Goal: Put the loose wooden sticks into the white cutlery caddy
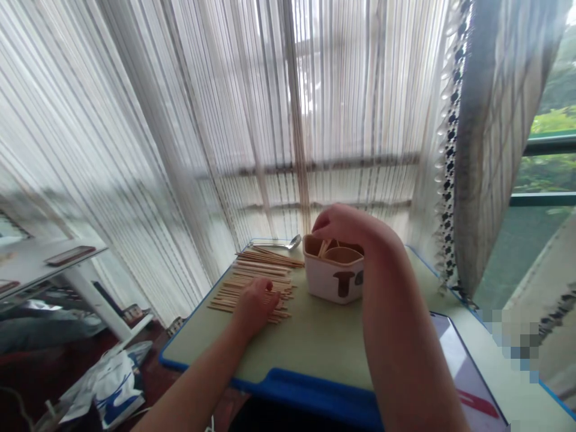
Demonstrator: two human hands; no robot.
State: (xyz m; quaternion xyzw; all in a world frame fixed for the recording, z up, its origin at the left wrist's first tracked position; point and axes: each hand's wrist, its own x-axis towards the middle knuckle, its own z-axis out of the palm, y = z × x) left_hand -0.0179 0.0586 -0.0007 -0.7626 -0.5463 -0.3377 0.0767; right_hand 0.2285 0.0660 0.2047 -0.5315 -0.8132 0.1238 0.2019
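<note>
Rows of thin wooden chopsticks (265, 271) lie side by side on the left part of a pale table (315, 342) with a blue edge. My left hand (257, 303) rests on the nearer ones, its fingers curled in around some of them. To their right stands a white box (328, 283) with brown inner walls, a round compartment and a dark printed shape on its front. Over its back left part my right hand (335, 225) is closed, fingers pointing down, with pale chopsticks (323, 247) below the fingertips, inside the box. The wrist hides the box's right side.
A metal ladle (292, 243) lies at the table's back edge, behind the chopsticks. A tablet-like flat panel (463, 360) with a red mark lies at the right. String curtains (252, 120) hang behind the table. At the left are a white desk (58, 255) and a plastic bag (112, 384).
</note>
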